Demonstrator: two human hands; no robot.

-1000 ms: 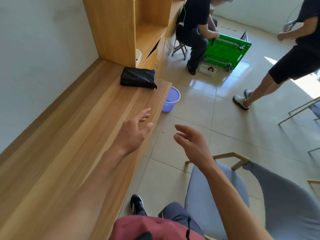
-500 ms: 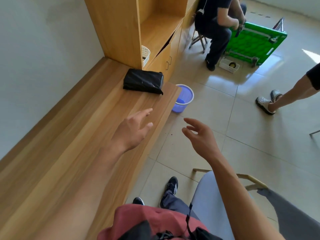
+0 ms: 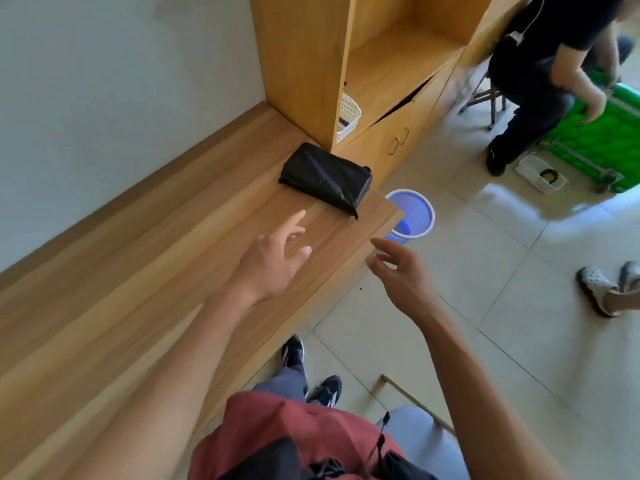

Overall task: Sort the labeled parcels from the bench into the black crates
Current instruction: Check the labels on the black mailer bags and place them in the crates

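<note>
Fingers [image 3: 298, 216] spread, black parcel [image 3: 325, 178] on bench [image 3: 138, 271], blue bucket [image 3: 412, 216] beside

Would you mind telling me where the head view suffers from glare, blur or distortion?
Head view: sunlight glares off the floor tiles near the green cart; the seated person's arm is motion-blurred; the wide lens bows the bench and cabinet edges; the black parcel and both open hands, left and right, stay fairly sharp.

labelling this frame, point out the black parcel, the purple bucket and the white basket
black parcel [image 3: 325, 177], head view, middle of its top face
purple bucket [image 3: 415, 216], head view, inside near the rim
white basket [image 3: 348, 119], head view, its lattice side wall
</note>
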